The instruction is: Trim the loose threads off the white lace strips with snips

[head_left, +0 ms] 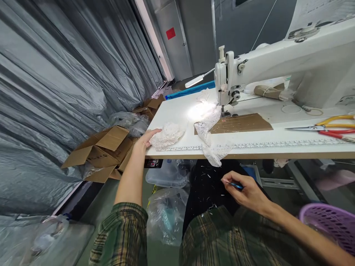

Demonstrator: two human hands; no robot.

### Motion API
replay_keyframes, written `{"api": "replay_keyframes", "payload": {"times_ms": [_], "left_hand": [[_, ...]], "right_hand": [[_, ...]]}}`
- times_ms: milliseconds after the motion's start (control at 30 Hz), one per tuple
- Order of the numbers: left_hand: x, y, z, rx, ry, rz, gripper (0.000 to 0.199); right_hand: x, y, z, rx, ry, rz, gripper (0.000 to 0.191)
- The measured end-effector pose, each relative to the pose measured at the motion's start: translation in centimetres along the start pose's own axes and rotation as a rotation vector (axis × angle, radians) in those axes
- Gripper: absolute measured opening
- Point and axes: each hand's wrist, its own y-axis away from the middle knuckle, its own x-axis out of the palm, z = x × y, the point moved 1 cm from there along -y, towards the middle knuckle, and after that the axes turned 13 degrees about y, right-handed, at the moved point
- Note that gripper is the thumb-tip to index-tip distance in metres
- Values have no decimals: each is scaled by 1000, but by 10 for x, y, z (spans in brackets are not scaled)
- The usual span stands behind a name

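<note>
At the table's left edge my left hand (pixel 148 138) is closed on the side of a bunched white lace bundle (pixel 169 133), and some of its fingers are hidden. My right hand (pixel 245 190) is above my lap, below the table's front edge. Its fingers are closed round a slim blue tool (pixel 235 185), mostly covered, so its kind is unclear. A strip of white lace (pixel 204 132) runs from near the needle of the white sewing machine (pixel 226 79) and hangs over the front edge.
A brown board (pixel 244 123) lies beneath the needle area. Red-handled scissors or pliers (pixel 330 132) and a yellow-handled tool (pixel 337 120) rest at the right. A ruler strip (pixel 266 143) runs along the front. Cardboard boxes (pixel 105 147) stand left, a purple basket (pixel 327 214) lower right.
</note>
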Motion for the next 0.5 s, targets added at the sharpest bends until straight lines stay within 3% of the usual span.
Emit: {"api": "replay_keyframes", "payload": {"times_ms": [133, 233, 300, 400, 500], "left_hand": [[-26, -16, -12, 135, -181, -165, 53], [-43, -7, -15, 379, -481, -294, 39], [-48, 13, -8, 584, -648, -397, 28], [-41, 60, 19, 880, -652, -511, 26], [-15, 116, 70, 984, -583, -492, 23]], "right_hand": [[-11, -7, 2, -16, 13, -41, 15], [-20, -21, 20, -75, 10, -98, 12], [-26, -32, 37, -152, -2, -139, 11], [-29, -27, 48, -258, -39, -246, 16], [-21, 31, 21, -205, -29, -334, 21]]}}
